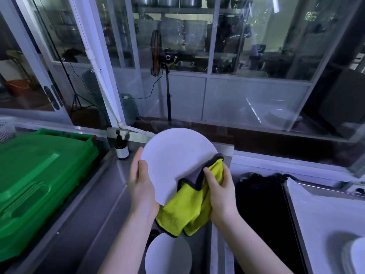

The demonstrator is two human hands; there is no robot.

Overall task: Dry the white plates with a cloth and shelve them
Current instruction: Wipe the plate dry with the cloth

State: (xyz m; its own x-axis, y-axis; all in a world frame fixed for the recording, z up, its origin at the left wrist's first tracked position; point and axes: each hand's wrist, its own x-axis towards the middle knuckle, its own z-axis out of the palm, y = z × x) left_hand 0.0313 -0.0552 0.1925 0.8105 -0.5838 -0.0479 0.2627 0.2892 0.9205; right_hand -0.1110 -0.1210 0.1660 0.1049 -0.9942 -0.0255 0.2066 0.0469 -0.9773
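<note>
I hold a round white plate (173,155) tilted up in front of me. My left hand (141,180) grips its left rim, thumb on the face and fingers behind. My right hand (219,190) holds a yellow cloth with a grey edge (185,206) against the plate's lower right rim; the cloth hangs down below the plate. A second white plate (167,254) lies below my arms in the sink (199,244). More white plates (355,254) sit at the bottom right corner on a white-lined tray.
A green plastic bin lid (39,175) fills the left side. A small dark pump bottle (121,147) stands on the steel counter (94,204) behind it. A black bag (258,204) lies right of the sink. Glass partitions and a standing fan (158,54) are beyond.
</note>
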